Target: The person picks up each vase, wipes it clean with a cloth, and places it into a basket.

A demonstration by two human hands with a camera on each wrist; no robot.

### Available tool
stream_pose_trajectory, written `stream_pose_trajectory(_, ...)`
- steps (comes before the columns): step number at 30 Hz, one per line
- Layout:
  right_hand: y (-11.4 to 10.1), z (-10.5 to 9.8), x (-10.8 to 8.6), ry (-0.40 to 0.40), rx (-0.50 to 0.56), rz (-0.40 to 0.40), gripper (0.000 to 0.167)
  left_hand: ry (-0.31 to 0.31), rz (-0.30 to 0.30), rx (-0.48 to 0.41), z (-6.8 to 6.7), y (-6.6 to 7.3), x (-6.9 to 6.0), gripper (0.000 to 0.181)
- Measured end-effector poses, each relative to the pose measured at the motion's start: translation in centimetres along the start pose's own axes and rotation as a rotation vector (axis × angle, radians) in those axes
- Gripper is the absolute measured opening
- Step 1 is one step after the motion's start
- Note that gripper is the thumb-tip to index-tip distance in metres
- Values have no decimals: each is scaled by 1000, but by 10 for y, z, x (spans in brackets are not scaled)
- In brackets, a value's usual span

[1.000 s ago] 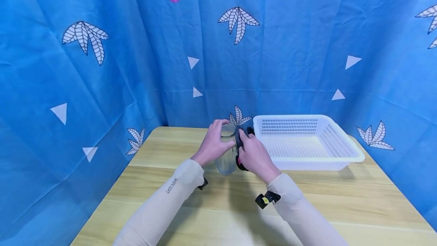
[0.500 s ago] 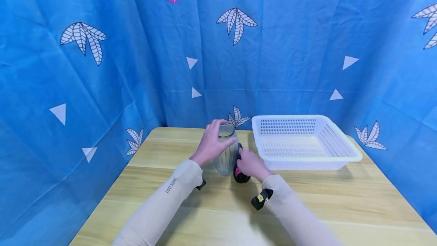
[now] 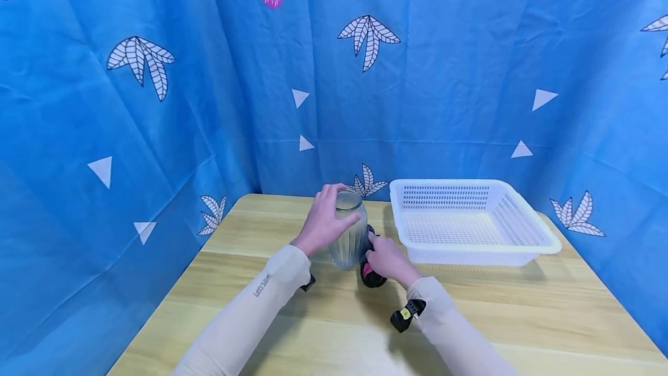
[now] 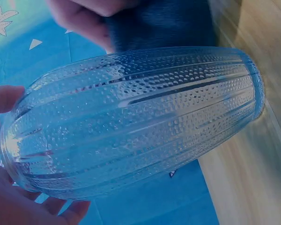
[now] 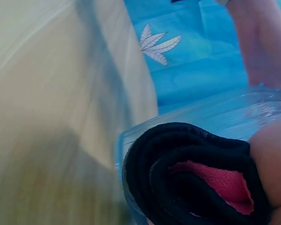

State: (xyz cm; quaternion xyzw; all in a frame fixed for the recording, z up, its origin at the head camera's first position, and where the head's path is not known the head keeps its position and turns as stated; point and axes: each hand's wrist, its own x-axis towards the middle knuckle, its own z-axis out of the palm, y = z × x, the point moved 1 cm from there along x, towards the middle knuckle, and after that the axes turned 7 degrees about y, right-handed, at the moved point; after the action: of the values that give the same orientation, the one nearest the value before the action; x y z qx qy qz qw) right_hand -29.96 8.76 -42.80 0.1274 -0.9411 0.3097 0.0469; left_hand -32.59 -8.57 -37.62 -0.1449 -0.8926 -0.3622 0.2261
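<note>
A clear ribbed glass vase (image 3: pixel 348 242) with a dimpled surface stands upright on the table. Its upper part is gripped by my left hand (image 3: pixel 325 222), thumb on the near side of the neck and fingers around the far side. In the left wrist view the glass vase (image 4: pixel 140 122) fills the middle. My right hand (image 3: pixel 388 260) holds a folded black cloth (image 3: pixel 373 277) with a pink inner side against the vase's right side. The right wrist view shows the rolled end of the cloth (image 5: pixel 145 173) close up, with the vase behind it.
A white perforated plastic basket (image 3: pixel 477 253) stands on the right of the wooden table (image 3: pixel 323 335), a short way from the right hand. Blue patterned curtains (image 3: pixel 365 115) hang behind and on both sides.
My right hand has moved down the vase's right side with the cloth, from near the rim to about mid-height. The left hand keeps its hold on the vase, which stays in place.
</note>
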Motion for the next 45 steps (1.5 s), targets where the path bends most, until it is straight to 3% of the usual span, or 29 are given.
stream_pose_trajectory(10,-29,-43,-4,222,-31,-76,61,0,14,1,3,5,1,70)
stream_pose_trajectory(16,-38,-52,-2,276,-62,-115,60,6,-17,4,6,5,0,73)
stream_pose_trajectory(23,-33,-47,5,217,-89,-92,64,8,1,49,9,3,2,77)
stream_pose_trajectory(36,-1,-4,10,17,-11,5,62,2,-66,-150,11,-7,3,67)
stream_pose_trajectory(45,21,14,7,-47,-9,20,62,-12,-37,-119,12,0,7,75)
